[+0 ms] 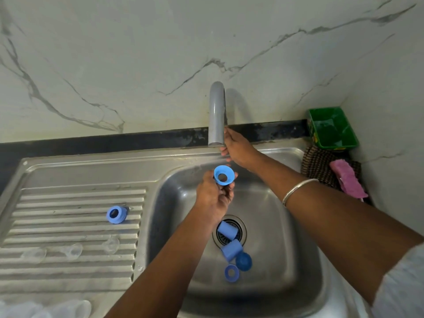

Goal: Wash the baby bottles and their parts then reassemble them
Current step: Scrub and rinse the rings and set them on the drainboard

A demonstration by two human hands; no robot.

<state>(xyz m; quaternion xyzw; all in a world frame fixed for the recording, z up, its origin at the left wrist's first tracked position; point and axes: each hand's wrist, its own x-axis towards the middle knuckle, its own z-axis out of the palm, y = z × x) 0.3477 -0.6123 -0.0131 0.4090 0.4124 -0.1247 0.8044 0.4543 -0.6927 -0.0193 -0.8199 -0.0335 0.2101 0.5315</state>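
the left hand (pixel 214 198) is raised over the steel sink (pixel 305 260), its fingers curled around a blue bottle ring (pixel 223 175) that it holds just below the tap spout (pixel 216 113), the ring's open centre turned up toward the camera. the right hand (pixel 237 148) reaches to the far side of the basin, right beside the end of the spout; its fingers are bent there, but whether they grip anything behind the spout cannot be told. a metal bangle (pixel 298 190) sits on the right forearm.

in the basin, two light blue caps (pixel 227 230) lie on their sides over and just near of the drain (pixel 241 226), one touching the other. just near of them lie a darker blue round part (pixel 243 261) and a second blue ring (pixel 231 273), close together.

on the ribbed draining board (pixel 68 228) to the left, a third blue ring (pixel 116 214) rests on its side. nearer, three clear teats (pixel 73 251) lie in a row, well apart from each other. at the near left corner, clear bottles (pixel 75 308) show only in part and are blurred.

to the far right of the sink, a green tub (pixel 332 128) stands in the corner, with a dark striped cloth (pixel 316 166) and a pink sponge (pixel 347 180) just near of it.
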